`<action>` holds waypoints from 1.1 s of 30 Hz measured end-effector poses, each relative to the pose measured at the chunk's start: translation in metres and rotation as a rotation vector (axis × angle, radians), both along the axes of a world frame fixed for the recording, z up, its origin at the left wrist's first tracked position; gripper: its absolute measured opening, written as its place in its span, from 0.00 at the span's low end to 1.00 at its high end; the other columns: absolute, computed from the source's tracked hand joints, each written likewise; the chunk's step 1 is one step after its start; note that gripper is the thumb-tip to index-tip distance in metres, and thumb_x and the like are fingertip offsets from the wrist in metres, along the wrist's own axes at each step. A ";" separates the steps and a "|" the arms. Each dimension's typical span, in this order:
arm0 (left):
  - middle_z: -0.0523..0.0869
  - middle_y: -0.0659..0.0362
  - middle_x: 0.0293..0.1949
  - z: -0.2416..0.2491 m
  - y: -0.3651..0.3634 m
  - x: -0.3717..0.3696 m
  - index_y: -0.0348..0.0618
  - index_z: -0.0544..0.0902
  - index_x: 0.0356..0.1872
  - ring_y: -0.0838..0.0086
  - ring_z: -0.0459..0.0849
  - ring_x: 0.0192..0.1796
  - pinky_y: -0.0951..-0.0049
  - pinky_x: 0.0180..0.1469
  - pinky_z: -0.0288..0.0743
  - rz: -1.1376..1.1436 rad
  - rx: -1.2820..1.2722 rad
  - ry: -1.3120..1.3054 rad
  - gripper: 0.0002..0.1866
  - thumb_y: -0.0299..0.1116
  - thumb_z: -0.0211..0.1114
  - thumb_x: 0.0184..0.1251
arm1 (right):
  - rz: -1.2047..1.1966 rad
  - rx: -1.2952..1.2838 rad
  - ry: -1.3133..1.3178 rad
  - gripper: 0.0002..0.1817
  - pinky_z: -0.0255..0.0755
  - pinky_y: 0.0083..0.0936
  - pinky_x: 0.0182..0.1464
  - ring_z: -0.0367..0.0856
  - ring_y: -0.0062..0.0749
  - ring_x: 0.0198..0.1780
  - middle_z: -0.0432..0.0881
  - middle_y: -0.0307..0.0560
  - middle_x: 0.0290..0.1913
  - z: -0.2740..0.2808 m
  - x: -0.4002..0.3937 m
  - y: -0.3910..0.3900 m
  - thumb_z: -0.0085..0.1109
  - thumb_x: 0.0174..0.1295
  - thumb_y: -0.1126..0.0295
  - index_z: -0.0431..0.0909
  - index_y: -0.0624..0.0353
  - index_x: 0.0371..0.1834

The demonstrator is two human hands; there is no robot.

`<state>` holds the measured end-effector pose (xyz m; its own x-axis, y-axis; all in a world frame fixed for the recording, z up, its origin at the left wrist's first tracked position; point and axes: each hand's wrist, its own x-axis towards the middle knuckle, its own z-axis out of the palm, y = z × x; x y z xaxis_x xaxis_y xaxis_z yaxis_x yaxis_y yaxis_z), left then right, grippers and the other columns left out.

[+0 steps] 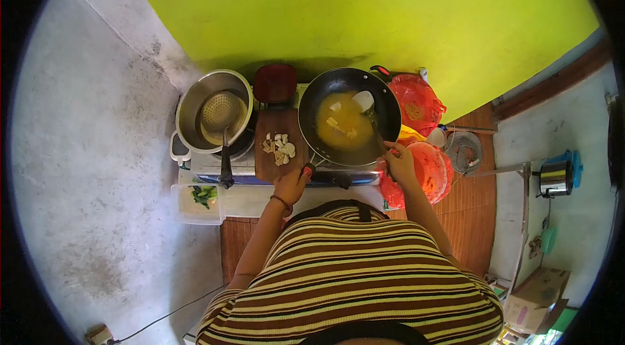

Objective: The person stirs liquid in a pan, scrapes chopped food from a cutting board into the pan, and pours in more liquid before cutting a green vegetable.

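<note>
With the left hand (291,186) gripping the red-and-black handle (307,169) of the round black wok (312,108) at the silver stove's (361,178) right end, and the right hand (400,165) closed around the dark-handled, flat-bladed spatula (372,118), stirring yellow broth (333,134) likely calls for slow, low strokes.

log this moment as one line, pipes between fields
left hand: grips wok handle | right hand: holds spatula, blade in wok | wok: yellowish liquid | board: pale pieces | pot: skimmer inside
</note>
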<state>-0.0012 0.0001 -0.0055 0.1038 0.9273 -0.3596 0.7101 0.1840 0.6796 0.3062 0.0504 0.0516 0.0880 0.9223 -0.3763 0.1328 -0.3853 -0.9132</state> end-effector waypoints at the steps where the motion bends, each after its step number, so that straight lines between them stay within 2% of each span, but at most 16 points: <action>1: 0.87 0.60 0.37 0.007 0.000 0.001 0.47 0.75 0.41 0.57 0.82 0.47 0.49 0.57 0.56 -0.001 0.002 0.013 0.14 0.45 0.47 0.70 | -0.013 -0.011 0.059 0.19 0.65 0.17 0.15 0.73 0.24 0.13 0.83 0.53 0.28 -0.005 0.001 0.000 0.50 0.61 0.75 0.69 0.64 0.57; 5: 0.87 0.60 0.37 0.005 0.000 0.001 0.47 0.75 0.40 0.58 0.82 0.47 0.48 0.57 0.56 -0.001 -0.007 0.003 0.14 0.45 0.46 0.70 | -0.109 -0.151 0.307 0.18 0.65 0.17 0.15 0.73 0.24 0.14 0.83 0.54 0.28 0.008 -0.003 0.005 0.50 0.61 0.75 0.70 0.65 0.56; 8: 0.87 0.60 0.37 0.005 0.000 0.000 0.47 0.75 0.41 0.58 0.82 0.47 0.48 0.57 0.56 -0.018 -0.002 0.000 0.14 0.45 0.46 0.70 | -0.090 -0.149 0.382 0.18 0.67 0.14 0.16 0.73 0.21 0.14 0.83 0.54 0.29 0.009 -0.006 0.008 0.52 0.61 0.75 0.70 0.65 0.55; 11: 0.87 0.60 0.38 0.003 0.000 -0.001 0.48 0.74 0.42 0.57 0.82 0.47 0.49 0.57 0.57 -0.015 -0.012 0.000 0.14 0.45 0.47 0.69 | -0.044 -0.108 0.345 0.18 0.63 0.16 0.14 0.72 0.22 0.13 0.83 0.53 0.28 0.019 -0.014 0.008 0.51 0.61 0.75 0.70 0.66 0.55; 14: 0.87 0.59 0.38 -0.018 0.001 -0.003 0.48 0.74 0.43 0.57 0.82 0.46 0.49 0.57 0.56 -0.002 -0.020 -0.052 0.14 0.46 0.47 0.69 | 0.002 -0.014 0.326 0.18 0.63 0.17 0.14 0.71 0.22 0.12 0.83 0.53 0.28 0.005 -0.015 0.012 0.52 0.61 0.76 0.70 0.65 0.55; 23: 0.86 0.59 0.38 0.012 -0.001 0.003 0.50 0.75 0.44 0.58 0.82 0.47 0.45 0.59 0.54 0.003 -0.008 0.054 0.17 0.49 0.45 0.70 | -0.016 0.094 -0.010 0.19 0.61 0.19 0.12 0.70 0.22 0.11 0.82 0.52 0.27 -0.003 -0.010 0.009 0.52 0.61 0.75 0.69 0.65 0.56; 26: 0.86 0.58 0.39 0.011 -0.001 0.002 0.50 0.75 0.43 0.57 0.81 0.48 0.43 0.59 0.53 -0.025 -0.004 0.090 0.18 0.51 0.44 0.70 | 0.014 0.039 0.031 0.19 0.62 0.18 0.13 0.70 0.22 0.11 0.82 0.52 0.27 -0.006 -0.007 0.007 0.53 0.61 0.74 0.69 0.66 0.56; 29: 0.86 0.58 0.40 0.007 -0.001 0.002 0.50 0.75 0.43 0.56 0.81 0.48 0.42 0.59 0.53 -0.034 0.020 0.133 0.19 0.51 0.43 0.70 | -0.055 -0.080 0.251 0.20 0.65 0.15 0.15 0.72 0.21 0.14 0.83 0.53 0.28 0.004 -0.009 0.008 0.53 0.60 0.76 0.68 0.67 0.57; 33: 0.86 0.58 0.42 0.015 -0.002 0.002 0.50 0.74 0.48 0.54 0.80 0.49 0.47 0.56 0.60 -0.060 0.004 0.119 0.18 0.48 0.44 0.71 | -0.099 -0.119 0.411 0.18 0.66 0.16 0.15 0.72 0.21 0.13 0.83 0.53 0.29 0.011 -0.012 0.011 0.52 0.61 0.76 0.69 0.66 0.55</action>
<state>0.0005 -0.0014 0.0090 0.1163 0.9221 -0.3691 0.7954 0.1361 0.5906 0.2945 0.0616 0.0627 -0.0049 0.8652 -0.5014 -0.2751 -0.4832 -0.8311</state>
